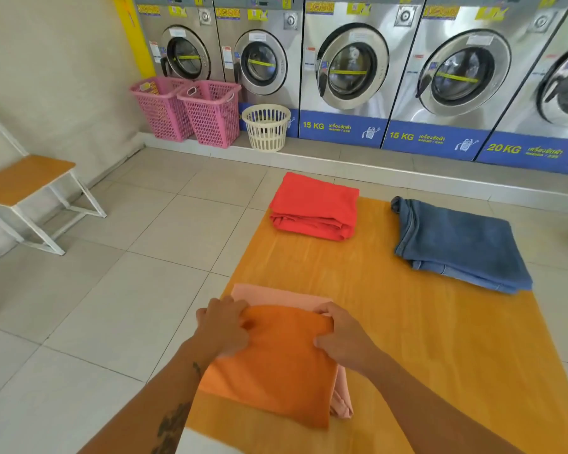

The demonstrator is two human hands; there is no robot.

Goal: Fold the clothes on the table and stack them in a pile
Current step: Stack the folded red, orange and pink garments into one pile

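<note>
A folded orange cloth [276,365] lies on top of a folded pale pink cloth [269,294] at the near end of the yellow-orange table [423,339]. My left hand [222,326] grips the orange cloth's far left corner. My right hand [341,335] pinches its far right corner. A folded red cloth [315,206] sits at the table's far left. Folded blue jeans [456,244] lie at the far right.
Two pink laundry baskets [191,109] and a cream basket [266,127] stand on the tiled floor by a row of washing machines [348,70]. A wooden-topped bench [23,181] with white legs stands at the left wall.
</note>
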